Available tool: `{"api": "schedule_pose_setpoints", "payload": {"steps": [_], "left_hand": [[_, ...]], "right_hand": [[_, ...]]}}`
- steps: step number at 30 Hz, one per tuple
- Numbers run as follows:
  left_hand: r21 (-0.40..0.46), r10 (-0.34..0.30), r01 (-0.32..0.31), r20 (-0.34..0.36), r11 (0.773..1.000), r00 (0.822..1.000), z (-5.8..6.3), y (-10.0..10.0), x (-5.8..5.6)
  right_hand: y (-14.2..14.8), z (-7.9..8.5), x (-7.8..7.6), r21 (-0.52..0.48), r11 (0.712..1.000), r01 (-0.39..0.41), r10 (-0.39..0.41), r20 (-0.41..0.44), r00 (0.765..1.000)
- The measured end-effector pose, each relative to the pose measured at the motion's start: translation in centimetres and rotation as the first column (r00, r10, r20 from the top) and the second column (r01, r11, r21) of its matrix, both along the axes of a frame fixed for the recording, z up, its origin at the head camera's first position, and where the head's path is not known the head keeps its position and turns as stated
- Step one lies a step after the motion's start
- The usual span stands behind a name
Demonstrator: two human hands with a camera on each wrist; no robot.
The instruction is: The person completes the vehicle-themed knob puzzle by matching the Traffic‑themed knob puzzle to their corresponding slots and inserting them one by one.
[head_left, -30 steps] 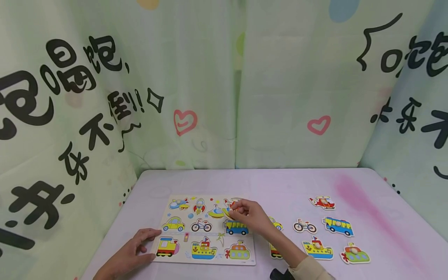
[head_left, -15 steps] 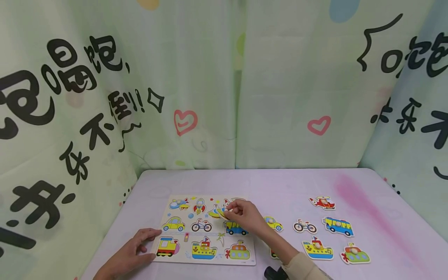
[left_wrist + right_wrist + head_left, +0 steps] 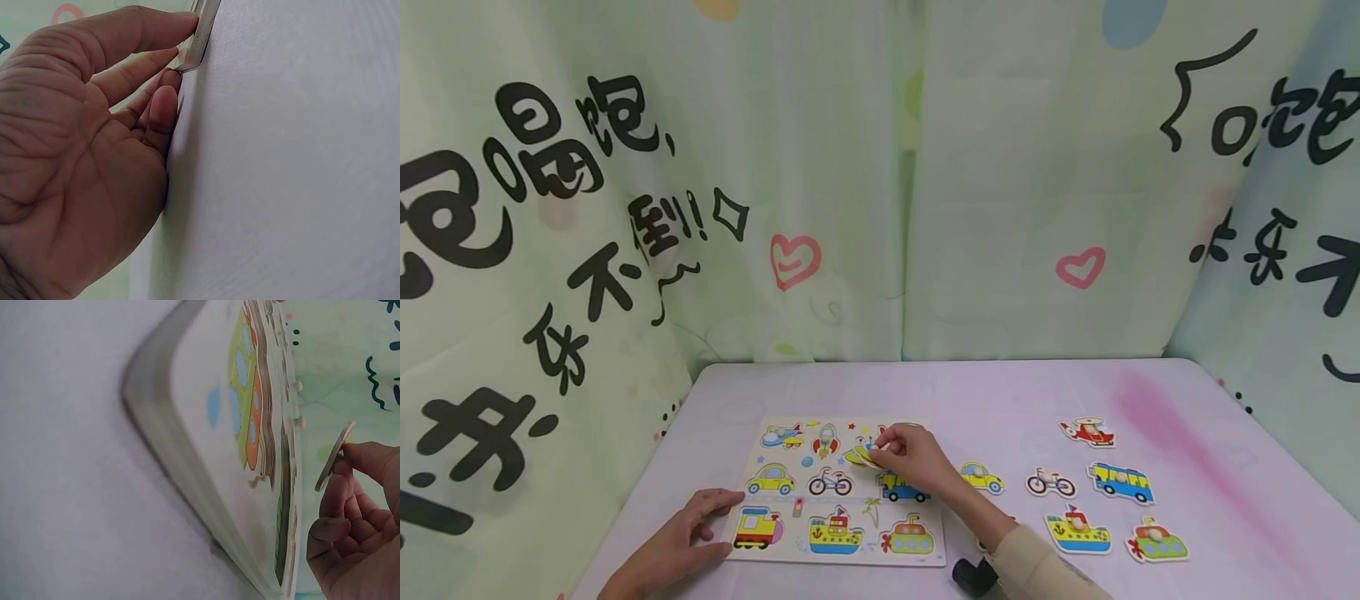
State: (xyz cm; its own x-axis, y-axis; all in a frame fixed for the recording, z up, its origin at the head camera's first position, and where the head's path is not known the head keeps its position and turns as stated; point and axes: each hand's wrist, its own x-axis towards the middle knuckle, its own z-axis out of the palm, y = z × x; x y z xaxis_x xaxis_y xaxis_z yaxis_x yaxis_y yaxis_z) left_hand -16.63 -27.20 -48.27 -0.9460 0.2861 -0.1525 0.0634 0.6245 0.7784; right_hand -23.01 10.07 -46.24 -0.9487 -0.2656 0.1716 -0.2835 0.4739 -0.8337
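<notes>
My right hand (image 3: 913, 457) pinches a thin, yellow flying saucer puzzle piece between thumb and fingertip, above the upper part of the puzzle board (image 3: 898, 510). In the right wrist view the piece (image 3: 328, 467) is tilted, edge-on and apart from the board. The fingers partly cover the helicopter and saucer pictures. My left hand (image 3: 688, 533) touches the board's left edge with thumb and index finger. In the left wrist view its thumb lies straight against the board's corner (image 3: 199, 44), while the other fingers bend near the table.
Loose knobbed pieces lie right of the board: a car (image 3: 982, 477), bicycle (image 3: 1050, 483), bus (image 3: 1122, 482), helicopter (image 3: 1087, 432), ship (image 3: 1078, 531) and submarine (image 3: 1156, 542). My right forearm mostly hides another piece. A printed curtain (image 3: 992, 317) hangs behind the table.
My right hand has shifted left with the saucer piece, from near the helicopter picture to over the saucer picture. The car piece has come out from behind my forearm. My left hand stays put.
</notes>
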Motion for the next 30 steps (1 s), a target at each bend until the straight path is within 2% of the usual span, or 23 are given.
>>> {"api": "schedule_pose_setpoints", "payload": {"steps": [8,17,24,30], "left_hand": [[0.007,-0.003,0.003,0.007,1.000,1.000,-0.1,-0.2,0.1],[0.005,-0.021,0.021,-0.006,1.000,1.000,-0.1,-0.3,0.1],[0.011,-0.014,0.014,-0.002,1.000,1.000,0.0,-0.1,0.0],[0.008,-0.001,0.001,0.008,1.000,1.000,0.0,-0.1,0.1]], "right_hand": [[-0.8,-0.4,-0.7,0.049,0.999,0.003,-0.002,-0.022,1.000],[-1.6,-0.3,-0.7,0.111,0.994,0.023,-0.022,-0.007,1.000],[-2.1,-0.2,-0.8,0.163,0.986,0.045,-0.047,0.005,0.999],[-2.2,-0.3,-1.0,0.222,0.974,0.043,-0.039,-0.023,0.999]]}}
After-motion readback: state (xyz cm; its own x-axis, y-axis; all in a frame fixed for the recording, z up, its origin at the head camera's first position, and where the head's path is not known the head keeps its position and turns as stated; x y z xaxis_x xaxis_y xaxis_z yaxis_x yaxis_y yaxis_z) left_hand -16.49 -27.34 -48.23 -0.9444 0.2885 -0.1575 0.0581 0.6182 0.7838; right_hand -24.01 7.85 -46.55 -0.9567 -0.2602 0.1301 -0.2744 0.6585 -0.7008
